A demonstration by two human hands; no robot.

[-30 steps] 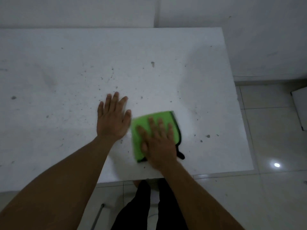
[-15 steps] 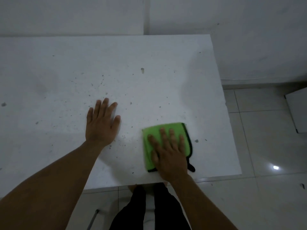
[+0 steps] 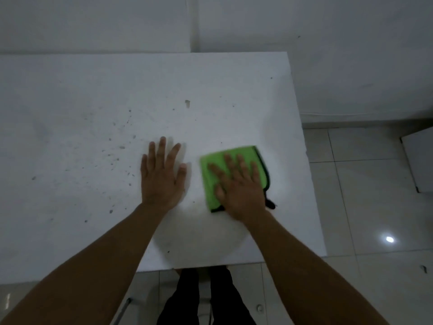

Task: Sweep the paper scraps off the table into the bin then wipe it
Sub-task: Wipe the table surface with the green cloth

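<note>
- I see one green cloth (image 3: 216, 174), folded, black-edged, lying on the white table (image 3: 234, 90) near its right edge.
- My right hand (image 3: 239, 186) presses flat on it, fingers straight, gripping nothing.
- My left hand (image 3: 161, 177) rests open on the table just beside the cloth.
- Many small dark specks (image 3: 121, 147) lie left of the left hand.
- Tiled floor (image 3: 375, 207) lies to the right.
</note>
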